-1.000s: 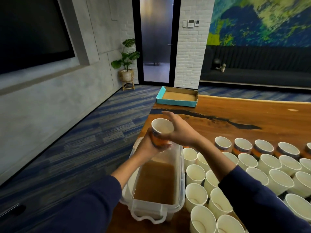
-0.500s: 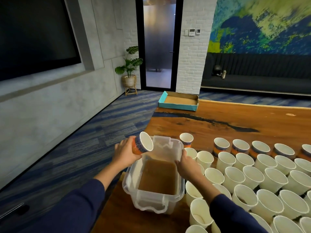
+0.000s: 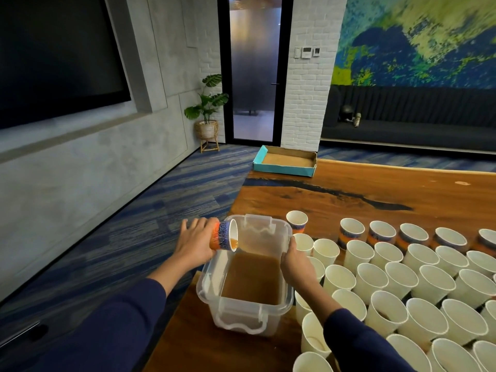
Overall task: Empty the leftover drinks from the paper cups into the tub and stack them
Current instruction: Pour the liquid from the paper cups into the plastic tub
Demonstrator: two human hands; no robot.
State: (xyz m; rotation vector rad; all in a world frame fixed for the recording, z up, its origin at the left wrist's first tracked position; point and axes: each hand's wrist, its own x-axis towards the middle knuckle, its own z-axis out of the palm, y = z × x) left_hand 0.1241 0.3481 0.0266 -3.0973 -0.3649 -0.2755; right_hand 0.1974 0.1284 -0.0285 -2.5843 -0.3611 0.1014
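The wooden worktop carries the clear tub of brown liquid at its near-left edge, with rows of upright paper cups massed just right of it. The right hand grips the tub's right rim, and it's the nearer hand to those cups. The left hand wraps the patterned cup tipped almost flat, long axis left-to-right, mouth over the tub's far-left corner, brown drink at its lip.

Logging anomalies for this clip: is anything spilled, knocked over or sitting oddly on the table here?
No spill shows. The left hand tips a paper cup so brown drink runs inside the clear tub, which the right hand grips by its rim. One oddity: the tub's near left corner overhangs the wooden table edge.
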